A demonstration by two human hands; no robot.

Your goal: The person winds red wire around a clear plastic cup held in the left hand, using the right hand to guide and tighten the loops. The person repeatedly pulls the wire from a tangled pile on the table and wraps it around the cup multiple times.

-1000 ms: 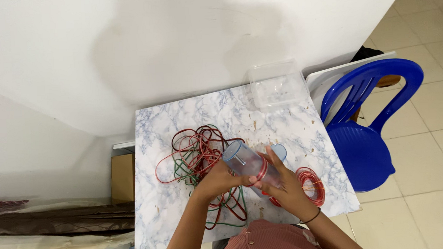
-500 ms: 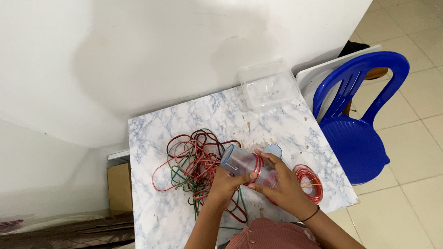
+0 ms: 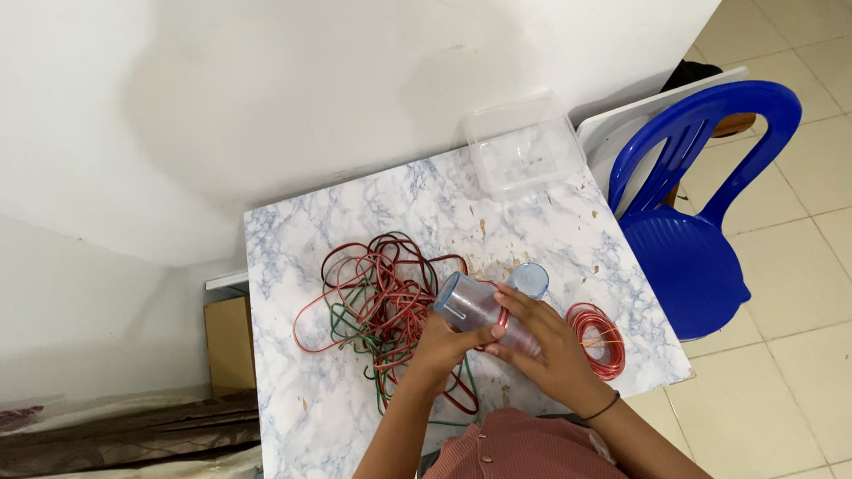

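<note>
Hands meet over the near middle of the marble-patterned desk (image 3: 302,245), both clamped on a clear plastic cylinder (image 3: 467,305) that lies tilted, its open end pointing up and to the left. The left hand (image 3: 440,349) grips it from below, thumb against its side; the right hand (image 3: 546,344) wraps over the lower part, fingers laid across a band of red wire (image 3: 502,319) wound round the tube. Just beyond the cylinder stands a small blue-rimmed cup (image 3: 528,279), touching or nearly touching it. Left of the cylinder sprawls a loose tangle of red and green wire (image 3: 371,299), one strand running under the left hand. Right of the cylinder, near the desk's edge, lies a neat red wire coil (image 3: 598,337). Far beyond the cylinder, at the desk's back corner, sits a clear plastic container (image 3: 523,149). A blue plastic chair (image 3: 695,266) stands beside the desk.
</note>
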